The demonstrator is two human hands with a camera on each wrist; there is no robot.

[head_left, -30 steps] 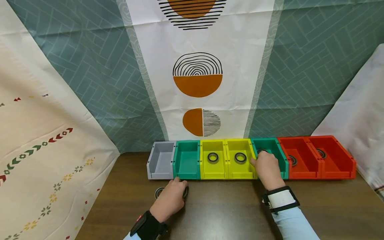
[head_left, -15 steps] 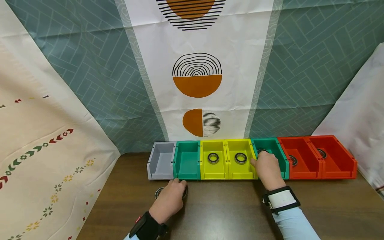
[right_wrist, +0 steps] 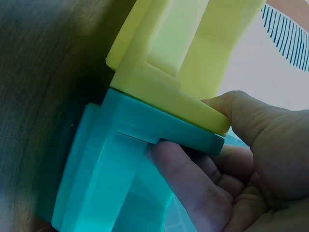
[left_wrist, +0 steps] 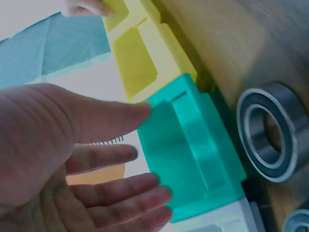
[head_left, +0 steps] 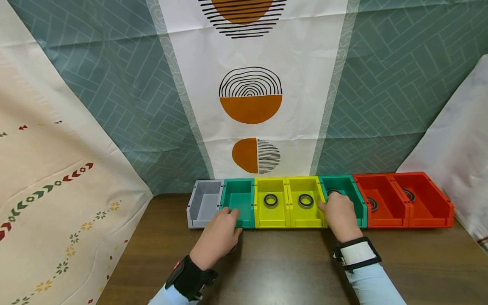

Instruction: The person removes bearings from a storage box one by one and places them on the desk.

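Note:
My left hand [head_left: 216, 237] hovers at the front of the left green bin [head_left: 238, 190], thumb and fingers spread with nothing between them. In the left wrist view a ball bearing [left_wrist: 292, 108] stands on the table before that bin, and part of another bearing [left_wrist: 289, 220] shows at the lower corner. My right hand [head_left: 340, 214] pinches the adjoining side walls of a yellow bin [right_wrist: 169, 94] and the right green bin [right_wrist: 140, 113]. Its thumb is on the yellow side, its fingers on the green side. A bearing [head_left: 333, 192] lies partly hidden behind this hand.
The bins form one row against the patterned cloth backdrop [head_left: 249, 127]. A grey bin [head_left: 206, 201] is at the left end, two red bins [head_left: 423, 186] at the right. One bearing [head_left: 265, 201] lies in the left yellow bin, another bearing [head_left: 300, 201] in the right one.
My left hand has lifted off the bearings on the table and moved up to the left green bin's front, its fingers opening out. The right hand keeps its grip on the bin walls.

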